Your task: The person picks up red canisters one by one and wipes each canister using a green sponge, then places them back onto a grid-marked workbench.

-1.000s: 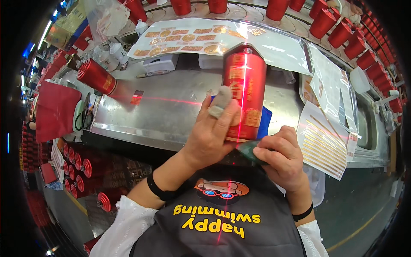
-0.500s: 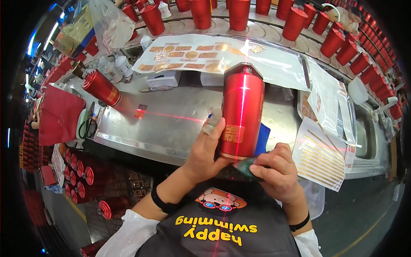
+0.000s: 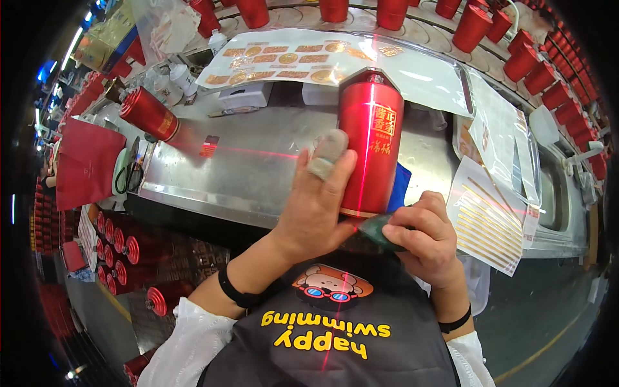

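A glossy red bottle (image 3: 367, 155) with gold lettering on its upper half stands in front of me, a dark angular piece (image 3: 372, 73) at its far end. My left hand (image 3: 316, 200) is closed around its left side, thumb near the gold-rimmed base and grey wrapping on a finger. In my right hand (image 3: 425, 232), fingers and thumb pinch a flat dark green scraper-like piece (image 3: 377, 232) just beside the bottle's base. Blue material (image 3: 401, 184) shows behind the bottle's right side. Red laser lines cross the bottle.
Gold sticker sheets lie at the back (image 3: 277, 58) and right (image 3: 488, 219) of the metal table (image 3: 193, 171). Another red bottle (image 3: 149, 115) stands left, near a small red label (image 3: 208, 146) and scissors (image 3: 132, 171). Several red bottles line the conveyor (image 3: 425, 35) behind; a sink (image 3: 556, 187) is right.
The bottle has been turned: its gold square mark is out of sight and gold lettering now faces me. My left hand has moved further up its side; my right keeps the green piece.
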Demonstrator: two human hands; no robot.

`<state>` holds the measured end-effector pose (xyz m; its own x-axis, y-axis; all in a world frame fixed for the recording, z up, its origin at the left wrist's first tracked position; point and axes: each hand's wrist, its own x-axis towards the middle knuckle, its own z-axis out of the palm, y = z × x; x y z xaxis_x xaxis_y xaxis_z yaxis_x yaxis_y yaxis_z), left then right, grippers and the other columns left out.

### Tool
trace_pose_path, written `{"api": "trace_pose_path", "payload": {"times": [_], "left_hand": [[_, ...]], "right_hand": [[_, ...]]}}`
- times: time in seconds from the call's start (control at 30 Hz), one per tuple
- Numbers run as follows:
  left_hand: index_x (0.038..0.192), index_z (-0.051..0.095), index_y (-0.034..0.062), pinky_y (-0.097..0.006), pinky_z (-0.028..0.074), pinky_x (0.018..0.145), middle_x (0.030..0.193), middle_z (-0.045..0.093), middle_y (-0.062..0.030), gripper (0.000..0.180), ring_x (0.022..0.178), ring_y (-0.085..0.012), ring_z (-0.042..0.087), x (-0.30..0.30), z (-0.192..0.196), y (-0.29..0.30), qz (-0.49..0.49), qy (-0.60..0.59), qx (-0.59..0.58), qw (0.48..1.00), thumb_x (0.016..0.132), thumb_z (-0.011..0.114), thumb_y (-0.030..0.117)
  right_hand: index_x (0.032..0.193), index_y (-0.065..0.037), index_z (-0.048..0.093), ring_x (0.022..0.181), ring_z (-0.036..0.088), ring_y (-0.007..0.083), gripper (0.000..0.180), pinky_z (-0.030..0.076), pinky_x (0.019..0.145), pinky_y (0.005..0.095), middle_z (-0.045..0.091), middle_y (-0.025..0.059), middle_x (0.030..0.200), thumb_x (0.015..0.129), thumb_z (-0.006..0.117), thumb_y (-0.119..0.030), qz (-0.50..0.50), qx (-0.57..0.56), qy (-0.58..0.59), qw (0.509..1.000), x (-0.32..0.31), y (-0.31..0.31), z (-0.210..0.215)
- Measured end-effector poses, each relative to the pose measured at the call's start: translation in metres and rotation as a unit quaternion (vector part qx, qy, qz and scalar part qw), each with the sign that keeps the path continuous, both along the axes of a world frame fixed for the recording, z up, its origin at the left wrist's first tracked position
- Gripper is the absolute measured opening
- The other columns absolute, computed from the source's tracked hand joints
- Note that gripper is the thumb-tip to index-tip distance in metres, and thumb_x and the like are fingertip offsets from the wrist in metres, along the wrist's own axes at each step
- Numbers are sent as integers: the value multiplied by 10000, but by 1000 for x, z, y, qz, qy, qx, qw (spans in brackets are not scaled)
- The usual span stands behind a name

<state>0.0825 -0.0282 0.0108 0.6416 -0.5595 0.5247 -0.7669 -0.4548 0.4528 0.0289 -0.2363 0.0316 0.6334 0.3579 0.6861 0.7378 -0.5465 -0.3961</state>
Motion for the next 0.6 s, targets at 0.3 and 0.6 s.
{"api": "trace_pose_path", "payload": {"times": [0.3,0.6], "left_hand": [[1396,285,-75,-504,341,1035,1318,431,-296,833,1197,-497,433,3,-29,8,-8,29,-80,996,805,685,356],[1397,254,-101,-498,303,1059,1315,440,-301,835,1211,-493,423,1,-31,11,2,84,-71,994,851,608,423]], "right_hand": [[832,-80,638,708,511,190,270,361,657,328,601,29,843,579,703,-14,11,17,13,1000,-3,0,-9],[861,-76,633,716,514,214,330,387,676,338,610,43,861,555,716,15,-20,57,29,998,-10,-11,-16]]}}
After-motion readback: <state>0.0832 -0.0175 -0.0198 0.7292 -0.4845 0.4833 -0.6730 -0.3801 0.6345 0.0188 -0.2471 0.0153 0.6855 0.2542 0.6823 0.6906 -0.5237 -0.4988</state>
